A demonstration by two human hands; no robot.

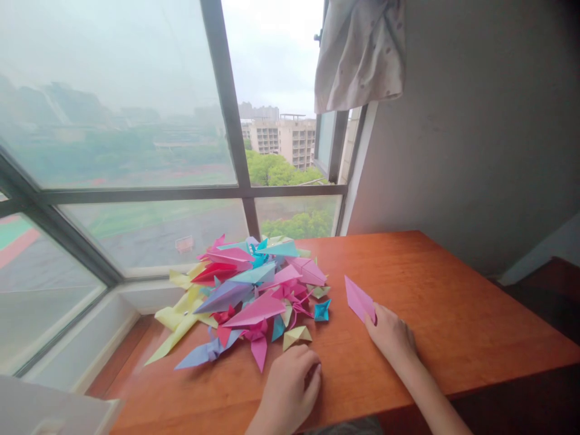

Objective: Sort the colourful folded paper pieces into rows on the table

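Note:
My right hand (393, 334) grips one end of a folded pink paper (359, 298), whose pointed tip faces up and left, away from me. Near the table's front edge rests my left hand (292, 382), its fingers curled; whether anything is inside them is hidden. Just beyond it lies a pale yellow folded paper (297, 336). A heap of folded papers (256, 309) in pink, blue, purple, red and yellow covers the left part of the table. A small blue folded piece (322, 310) sits at the heap's right side.
The orange-brown wooden table (444, 308) reaches to the right, beside a grey wall (462, 139). Behind the heap stand framed windows (136, 193). A light curtain (360, 57) hangs at the top. A white ledge (58, 399) is at the lower left.

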